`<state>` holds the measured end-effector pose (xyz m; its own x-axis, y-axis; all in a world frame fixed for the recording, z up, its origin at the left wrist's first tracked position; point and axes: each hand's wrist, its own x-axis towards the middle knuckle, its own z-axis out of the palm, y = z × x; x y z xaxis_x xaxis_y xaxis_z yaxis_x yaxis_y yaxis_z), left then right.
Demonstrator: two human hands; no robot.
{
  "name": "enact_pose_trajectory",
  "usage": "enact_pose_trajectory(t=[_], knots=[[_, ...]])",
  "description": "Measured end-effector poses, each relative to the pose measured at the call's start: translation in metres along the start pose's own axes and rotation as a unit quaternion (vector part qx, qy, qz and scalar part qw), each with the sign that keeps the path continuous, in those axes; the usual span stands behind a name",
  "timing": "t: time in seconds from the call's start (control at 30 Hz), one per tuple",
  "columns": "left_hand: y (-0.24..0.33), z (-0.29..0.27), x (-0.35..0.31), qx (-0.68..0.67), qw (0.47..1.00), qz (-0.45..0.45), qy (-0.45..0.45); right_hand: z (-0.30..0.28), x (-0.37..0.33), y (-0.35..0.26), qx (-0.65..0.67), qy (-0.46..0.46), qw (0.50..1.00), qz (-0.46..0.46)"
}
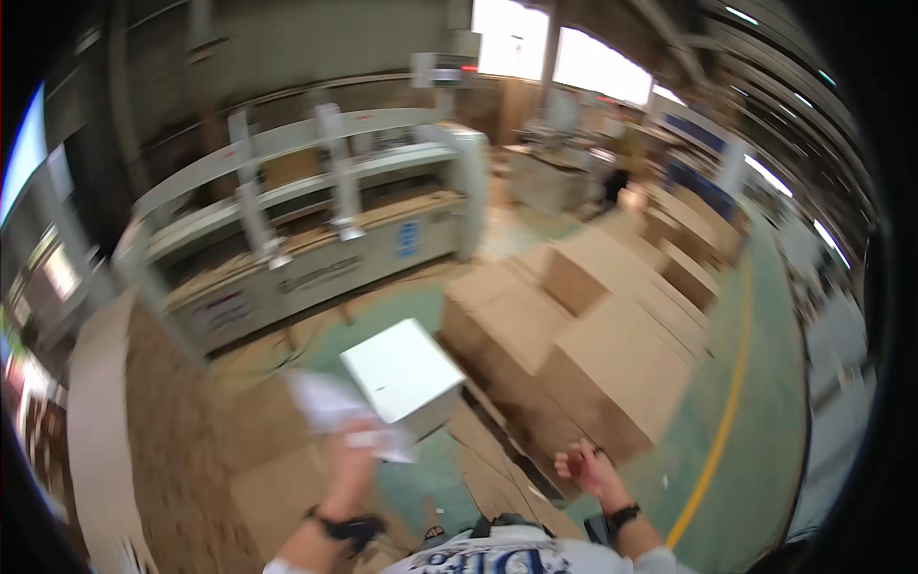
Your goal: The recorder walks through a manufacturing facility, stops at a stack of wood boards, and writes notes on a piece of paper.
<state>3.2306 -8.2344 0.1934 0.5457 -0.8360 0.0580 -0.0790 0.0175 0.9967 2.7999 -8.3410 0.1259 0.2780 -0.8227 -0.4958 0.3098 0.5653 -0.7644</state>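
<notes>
My left hand, blurred by motion, is closed on a thin white sheet that looks like paper. The sheet spreads out beyond the fingers, over the near left side of a white box-shaped piece with a flat top. Whether the sheet touches that piece, I cannot tell. My right hand hangs apart from everything, its fingers loosely curled and nothing seen in them. Nearest to it are large brown cardboard boxes. Dark bands circle both wrists.
A long, light-coloured machine with upright arms stands at the far left. On the left, a tall stack of boards rises beside brown sheets on the floor. A yellow line runs along the green floor at right. A person stands far back.
</notes>
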Motion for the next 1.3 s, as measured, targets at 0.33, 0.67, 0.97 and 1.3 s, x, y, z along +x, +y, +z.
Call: enact_pose_trajectory(t=[0.33,0.67,0.97,1.3], knots=[[-0.020,0.183,-0.040,-0.256,0.906,-0.056,-0.332,0.022,0.063,-0.007,-0.041,-0.141,0.965,0.215],[-0.015,0.135,-0.063,-0.145,0.966,-0.112,-0.183,0.099,0.077,-0.044,-0.078,-0.166,0.972,0.147],[-0.052,0.109,-0.062,-0.281,0.916,-0.199,-0.207,0.054,0.095,-0.030,0.043,-0.150,0.988,-0.012],[-0.077,0.187,-0.003,-0.191,0.850,-0.266,-0.412,-0.010,0.010,-0.071,0.033,0.081,0.959,-0.269]])
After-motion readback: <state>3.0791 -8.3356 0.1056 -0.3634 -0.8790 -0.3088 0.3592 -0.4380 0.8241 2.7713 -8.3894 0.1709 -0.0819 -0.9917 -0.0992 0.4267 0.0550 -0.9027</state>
